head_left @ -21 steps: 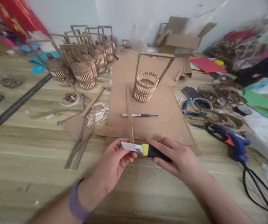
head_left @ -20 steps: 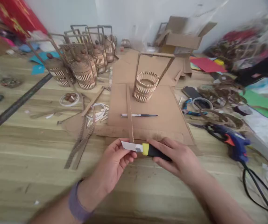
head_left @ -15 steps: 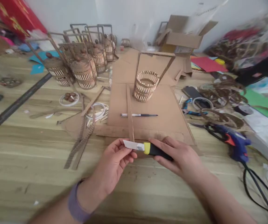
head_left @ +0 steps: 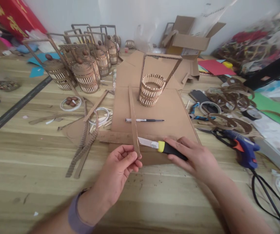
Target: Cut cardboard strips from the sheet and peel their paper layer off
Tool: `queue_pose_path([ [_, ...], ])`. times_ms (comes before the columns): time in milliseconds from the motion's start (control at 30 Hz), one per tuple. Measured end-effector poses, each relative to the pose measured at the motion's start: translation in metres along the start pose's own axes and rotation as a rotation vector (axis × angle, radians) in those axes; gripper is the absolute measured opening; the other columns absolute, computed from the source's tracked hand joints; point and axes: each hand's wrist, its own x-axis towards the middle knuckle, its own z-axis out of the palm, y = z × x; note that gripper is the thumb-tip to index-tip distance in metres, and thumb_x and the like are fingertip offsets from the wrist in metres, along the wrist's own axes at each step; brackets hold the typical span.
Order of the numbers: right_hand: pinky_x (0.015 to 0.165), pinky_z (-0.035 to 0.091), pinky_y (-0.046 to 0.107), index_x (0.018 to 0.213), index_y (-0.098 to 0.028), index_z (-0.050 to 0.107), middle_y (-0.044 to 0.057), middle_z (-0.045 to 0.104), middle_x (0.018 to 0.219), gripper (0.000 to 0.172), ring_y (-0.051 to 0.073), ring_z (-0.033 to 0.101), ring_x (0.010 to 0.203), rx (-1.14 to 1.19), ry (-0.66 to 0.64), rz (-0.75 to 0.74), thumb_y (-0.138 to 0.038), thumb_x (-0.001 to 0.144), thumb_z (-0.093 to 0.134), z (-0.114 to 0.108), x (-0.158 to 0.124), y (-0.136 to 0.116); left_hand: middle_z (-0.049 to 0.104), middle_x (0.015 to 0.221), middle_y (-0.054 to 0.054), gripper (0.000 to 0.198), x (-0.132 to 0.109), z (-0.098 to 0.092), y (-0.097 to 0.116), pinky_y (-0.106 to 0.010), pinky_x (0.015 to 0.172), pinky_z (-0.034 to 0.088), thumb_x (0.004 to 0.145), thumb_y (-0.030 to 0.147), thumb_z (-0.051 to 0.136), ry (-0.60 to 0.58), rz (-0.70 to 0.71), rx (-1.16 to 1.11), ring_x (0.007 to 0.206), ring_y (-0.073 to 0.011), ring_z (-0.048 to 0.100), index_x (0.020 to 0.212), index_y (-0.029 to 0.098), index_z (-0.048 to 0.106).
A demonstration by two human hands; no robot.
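Between thumb and fingers, my left hand (head_left: 121,165) pinches the near end of a long narrow cardboard strip (head_left: 133,122). My right hand (head_left: 193,154) grips a utility knife (head_left: 170,151) with a black and yellow handle. Its bare blade points left, and the tip is at the strip's right edge, just above my left fingertips; I cannot tell whether it touches. The strip passes over a pen (head_left: 152,120) on a cardboard sheet (head_left: 174,130). Farther back on that sheet stands a small slatted basket (head_left: 152,89) with a tall square handle.
Several lidded baskets (head_left: 85,76) stand at the back left. Left of the sheet lie corrugated strips (head_left: 81,154) and a white ring holding brown balls (head_left: 71,101). To the right are a blue glue gun (head_left: 243,148), its cable, and coiled cardboard strips (head_left: 227,97). An opened carton (head_left: 191,42) stands behind.
The knife has moved right and slightly up, its blade no longer across the strip above my left thumb. The strip's near end now shows in my left fingers.
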Motion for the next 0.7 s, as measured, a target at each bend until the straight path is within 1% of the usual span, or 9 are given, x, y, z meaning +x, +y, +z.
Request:
queue_pose_path([
  [100, 0.059, 0.051, 0.024, 0.133, -0.024, 0.054, 0.005, 0.064, 0.084, 0.042, 0.016, 0.064, 0.072, 0.015, 0.009, -0.008, -0.045, 0.099, 0.039, -0.002, 0.0, -0.004, 0.069, 0.069, 0.0, 0.038, 0.0, 0.0, 0.001, -0.018, 0.054, 0.048, 0.057, 0.028, 0.087, 0.019, 0.012, 0.011, 0.058, -0.0089, 0.063, 0.081, 0.014, 0.062],
  [267, 0.057, 0.049, 0.023, 0.134, -0.024, 0.053, 0.005, 0.063, 0.085, 0.041, 0.015, 0.063, 0.071, 0.076, 0.071, 0.034, -0.043, 0.099, 0.04, -0.004, -0.001, -0.014, 0.065, 0.064, 0.003, 0.034, 0.0, 0.001, 0.0, -0.018, 0.052, 0.046, 0.059, 0.027, 0.085, 0.058, 0.032, 0.053, 0.057, -0.009, 0.062, 0.081, 0.015, 0.062],
  [400, 0.056, 0.048, 0.024, 0.128, -0.023, 0.058, 0.003, 0.061, 0.08, 0.043, 0.014, 0.06, 0.064, 0.054, 0.009, -0.07, -0.047, 0.099, 0.038, -0.004, 0.003, -0.023, 0.066, 0.062, 0.002, 0.03, -0.001, 0.002, -0.001, -0.018, 0.05, 0.044, 0.061, 0.026, 0.081, 0.043, 0.059, 0.096, 0.056, -0.01, 0.062, 0.081, 0.015, 0.062],
  [467, 0.055, 0.047, 0.024, 0.126, -0.021, 0.061, 0.004, 0.061, 0.078, 0.044, 0.014, 0.06, 0.062, 0.03, -0.014, -0.09, -0.047, 0.099, 0.037, -0.004, 0.005, -0.026, 0.067, 0.063, 0.002, 0.03, -0.002, 0.003, -0.001, -0.018, 0.05, 0.043, 0.061, 0.025, 0.08, 0.045, 0.073, 0.099, 0.056, -0.0104, 0.062, 0.082, 0.015, 0.062],
  [567, 0.054, 0.047, 0.023, 0.125, -0.02, 0.062, 0.004, 0.061, 0.078, 0.046, 0.013, 0.059, 0.061, 0.014, -0.015, -0.087, -0.048, 0.1, 0.035, -0.004, 0.006, -0.027, 0.067, 0.064, 0.002, 0.03, -0.003, 0.004, 0.001, -0.019, 0.051, 0.044, 0.062, 0.025, 0.08, 0.038, 0.087, 0.114, 0.057, -0.0106, 0.063, 0.083, 0.015, 0.062],
  [700, 0.057, 0.047, 0.024, 0.124, -0.02, 0.064, 0.004, 0.06, 0.076, 0.048, 0.014, 0.058, 0.062, -0.034, 0.013, -0.115, -0.05, 0.1, 0.035, -0.002, 0.004, -0.019, 0.067, 0.063, 0.002, 0.03, -0.005, 0.004, 0.001, -0.019, 0.051, 0.044, 0.061, 0.025, 0.08, 0.028, 0.078, 0.118, 0.057, -0.0107, 0.062, 0.084, 0.016, 0.062],
])
